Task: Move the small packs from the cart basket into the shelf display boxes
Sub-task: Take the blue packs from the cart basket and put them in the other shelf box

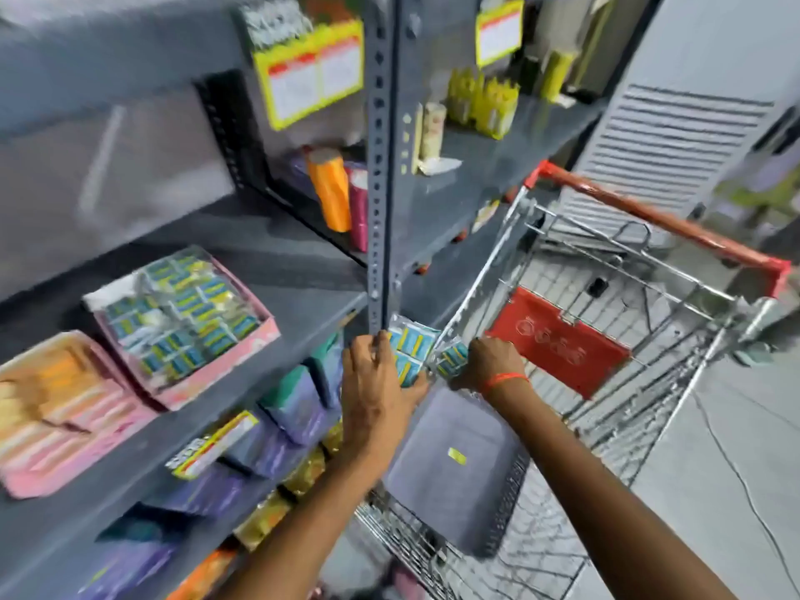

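Note:
My left hand (375, 389) grips a bundle of small blue-and-yellow packs (409, 349) wrapped in clear plastic, held just over the left rim of the wire cart basket (489, 270). My right hand (487, 361) holds the bundle's right end (452, 355), at the cart's rim. On the grey shelf to the left, a pink display box (208, 385) is filled with several of the same blue-and-yellow packs (186, 313). A second pink display box (65, 452) beside it holds orange and pink packs. The picture is motion-blurred.
A grey upright post (380, 166) stands just above my left hand. The cart has a red handle (675, 227), a red seat flap (558, 339) and a grey flat pack (454, 465) inside. Purple and gold bags (277, 430) fill the lower shelf. Yellow bottles (485, 101) stand on the higher shelf.

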A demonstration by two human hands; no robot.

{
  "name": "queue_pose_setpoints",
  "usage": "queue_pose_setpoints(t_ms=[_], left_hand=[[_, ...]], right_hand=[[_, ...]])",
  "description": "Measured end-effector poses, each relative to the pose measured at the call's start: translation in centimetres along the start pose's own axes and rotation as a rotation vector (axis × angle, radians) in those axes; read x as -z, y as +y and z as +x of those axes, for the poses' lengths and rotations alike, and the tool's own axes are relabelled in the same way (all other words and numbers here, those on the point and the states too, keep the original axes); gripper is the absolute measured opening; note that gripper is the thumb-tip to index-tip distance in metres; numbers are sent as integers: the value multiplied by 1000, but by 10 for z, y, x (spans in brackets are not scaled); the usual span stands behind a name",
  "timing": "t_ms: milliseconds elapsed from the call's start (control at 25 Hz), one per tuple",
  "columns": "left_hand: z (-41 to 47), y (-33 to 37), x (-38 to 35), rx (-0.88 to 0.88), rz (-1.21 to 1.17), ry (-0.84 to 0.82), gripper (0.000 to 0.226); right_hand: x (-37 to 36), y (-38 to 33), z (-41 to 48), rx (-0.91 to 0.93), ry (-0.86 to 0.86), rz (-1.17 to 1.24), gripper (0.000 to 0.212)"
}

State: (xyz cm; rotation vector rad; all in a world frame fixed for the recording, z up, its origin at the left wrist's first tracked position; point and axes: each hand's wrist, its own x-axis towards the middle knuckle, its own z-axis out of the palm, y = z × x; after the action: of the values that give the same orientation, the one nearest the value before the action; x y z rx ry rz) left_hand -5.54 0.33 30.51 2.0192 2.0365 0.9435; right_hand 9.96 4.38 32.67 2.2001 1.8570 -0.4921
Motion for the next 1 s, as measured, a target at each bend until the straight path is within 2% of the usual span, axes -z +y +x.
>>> queue_pose_setpoints(t_ms=[280,480,640,680,840,1000], left_hand=[[32,-71,91,290,143,76,54],[44,-131,117,510,235,86,73],[54,-159,122,600,328,10,66],[56,-161,122,617,352,-11,64],[61,-169,124,600,409,-144,31],[63,-188,134,473,364,-303,37]], right_hand=[[58,-111,-21,266,178,7,52],[56,-185,-11,517,189,-100,64],[54,-232,0,712,193,-216,50],[54,-240,3,753,189,-250,48],[49,-262,20,860,125,-310,49],[39,-269,26,874,13,-299,43]])
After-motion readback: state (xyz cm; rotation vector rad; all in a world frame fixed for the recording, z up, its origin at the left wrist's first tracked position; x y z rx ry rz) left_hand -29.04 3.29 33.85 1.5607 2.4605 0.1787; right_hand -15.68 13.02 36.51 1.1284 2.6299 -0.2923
